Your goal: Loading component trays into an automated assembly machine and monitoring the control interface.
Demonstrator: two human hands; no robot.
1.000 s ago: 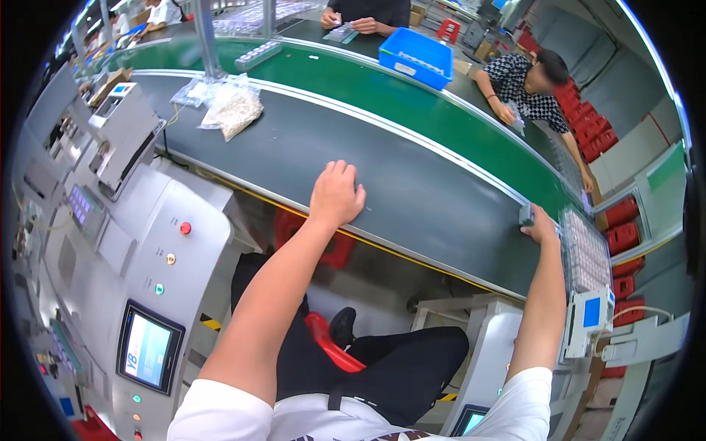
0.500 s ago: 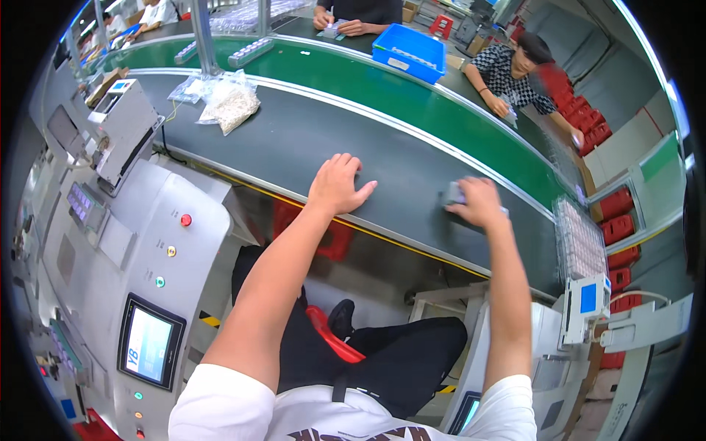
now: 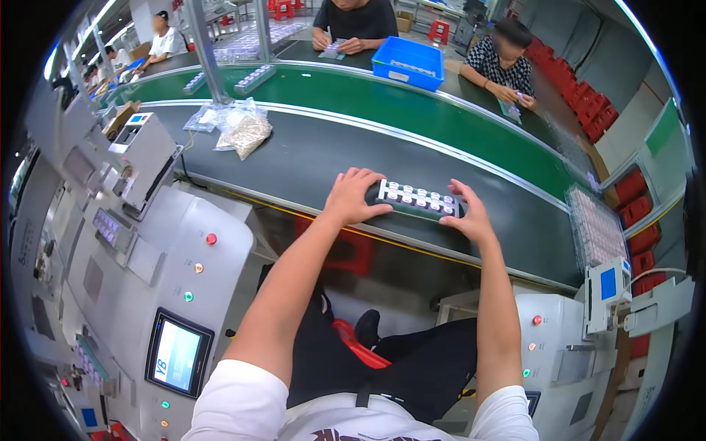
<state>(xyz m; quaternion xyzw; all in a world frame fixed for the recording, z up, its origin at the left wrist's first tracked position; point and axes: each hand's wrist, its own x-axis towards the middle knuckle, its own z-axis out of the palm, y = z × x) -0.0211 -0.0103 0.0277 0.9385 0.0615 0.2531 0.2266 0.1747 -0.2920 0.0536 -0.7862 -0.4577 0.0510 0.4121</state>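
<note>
Between my hands, over the dark worktop, is a narrow grey tray (image 3: 418,213) with two rows of small round pieces (image 3: 419,195), white on top and purple around. My left hand (image 3: 354,197) grips its left end, thumb on the near side and fingers on the far side. At the other end my right hand (image 3: 473,213) holds it, thumb near and fingers curled over the far corner. The tray lies roughly level, its right end a little nearer to me. Whether its underside touches the worktop is hidden.
Beyond the dark worktop (image 3: 309,158) curves a green conveyor belt (image 3: 331,95) carrying a blue bin (image 3: 409,62) and similar trays (image 3: 254,79). Bags of small pale parts (image 3: 244,134) lie left. Grey machines (image 3: 158,257) flank me; a clear stacked case (image 3: 599,228) stands right. Two co-workers sit opposite.
My left hand has gone from lying empty on the worktop to gripping the tray's left end. My right hand has turned the object it held, now seen as the tray, crosswise before me.
</note>
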